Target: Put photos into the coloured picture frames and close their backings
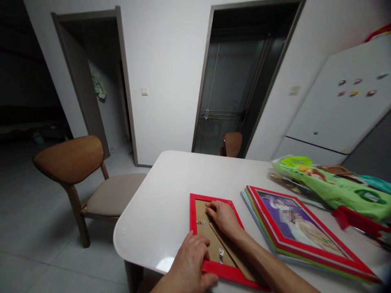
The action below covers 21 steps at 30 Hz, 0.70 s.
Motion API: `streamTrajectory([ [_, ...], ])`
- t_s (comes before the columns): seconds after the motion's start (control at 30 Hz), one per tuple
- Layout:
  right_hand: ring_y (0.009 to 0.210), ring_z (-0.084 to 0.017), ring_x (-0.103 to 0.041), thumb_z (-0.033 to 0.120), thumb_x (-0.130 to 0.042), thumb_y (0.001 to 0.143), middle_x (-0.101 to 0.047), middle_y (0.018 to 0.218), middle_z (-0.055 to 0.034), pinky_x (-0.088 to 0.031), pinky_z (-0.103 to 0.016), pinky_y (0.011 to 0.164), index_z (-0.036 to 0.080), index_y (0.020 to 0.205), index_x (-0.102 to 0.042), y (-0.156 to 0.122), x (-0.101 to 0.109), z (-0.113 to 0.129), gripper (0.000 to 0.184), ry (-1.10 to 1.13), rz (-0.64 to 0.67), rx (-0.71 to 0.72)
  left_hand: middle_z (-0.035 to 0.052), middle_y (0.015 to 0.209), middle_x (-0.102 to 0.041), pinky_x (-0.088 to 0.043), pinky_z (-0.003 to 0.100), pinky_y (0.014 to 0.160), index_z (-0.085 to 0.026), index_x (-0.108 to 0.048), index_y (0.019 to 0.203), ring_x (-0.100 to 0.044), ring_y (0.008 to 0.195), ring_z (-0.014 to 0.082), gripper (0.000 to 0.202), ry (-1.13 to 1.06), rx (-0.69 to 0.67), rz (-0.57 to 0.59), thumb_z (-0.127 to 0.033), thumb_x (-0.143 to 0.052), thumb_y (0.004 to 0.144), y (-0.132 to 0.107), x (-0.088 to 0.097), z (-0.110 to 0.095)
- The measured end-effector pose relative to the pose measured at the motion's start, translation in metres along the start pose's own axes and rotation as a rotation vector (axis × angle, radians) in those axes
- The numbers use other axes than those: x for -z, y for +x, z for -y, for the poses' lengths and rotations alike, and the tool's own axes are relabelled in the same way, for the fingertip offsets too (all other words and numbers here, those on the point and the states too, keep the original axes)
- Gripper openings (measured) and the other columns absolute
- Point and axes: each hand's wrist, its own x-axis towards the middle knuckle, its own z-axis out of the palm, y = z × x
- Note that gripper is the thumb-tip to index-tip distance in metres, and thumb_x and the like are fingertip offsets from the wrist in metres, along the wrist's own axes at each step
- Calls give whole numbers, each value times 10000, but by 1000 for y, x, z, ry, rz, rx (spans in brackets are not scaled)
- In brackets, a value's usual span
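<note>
A red picture frame (193,211) lies face down on the white table (159,203), its brown cardboard back with small metal clips facing up. My left hand (191,264) rests on the frame's near left edge, fingers curled over the backing and thumb along the red border. My right hand (222,217) lies on the upper part of the backing, its fingertips pressed together at a clip near the top edge.
To the right lies a stack of coloured frames (301,234), the top one red with a picture. Green plastic packets (332,183) and a red object (357,221) sit beyond it. A wooden chair (82,175) stands left of the table; a white fridge (342,106) is at right.
</note>
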Motion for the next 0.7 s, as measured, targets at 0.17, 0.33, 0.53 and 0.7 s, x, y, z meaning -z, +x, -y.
streamTrajectory([
  [0.17, 674, -163, -570, 281, -452, 729, -651, 711, -75, -349, -243, 576, 168, 701, -617, 23, -7, -18, 202, -23, -38, -186, 59, 1053, -521, -215, 426, 967, -179, -498, 780, -452, 989, 225, 389, 30, 12, -11, -215, -733, 473, 2, -2, -4],
  [0.33, 707, -188, -567, 285, -517, 671, -643, 710, -97, -358, -270, 612, 156, 654, -599, 33, -12, -21, 154, 47, -76, -284, 101, 1026, -519, -243, 501, 932, -153, -502, 863, -460, 960, 285, 540, 134, 57, -11, -322, -758, 419, 8, -14, -5],
  [0.53, 720, -178, -570, 394, -440, 708, -645, 764, -73, -411, -280, 672, 161, 724, -593, 19, 30, -36, 279, 344, -159, -221, 68, 883, -549, -358, 453, 841, -192, -482, 716, -514, 822, 240, 361, 129, -83, -73, -474, -650, 565, 12, -4, 12],
  [0.7, 783, -172, -601, 445, -186, 799, -611, 944, -140, -467, -295, 638, 120, 1028, -481, -43, 40, -35, 495, 662, -282, -368, 80, 897, -533, -427, 351, 722, -196, -431, 618, -512, 841, 242, 354, -210, 52, -359, -525, -561, 635, 23, 20, -10],
])
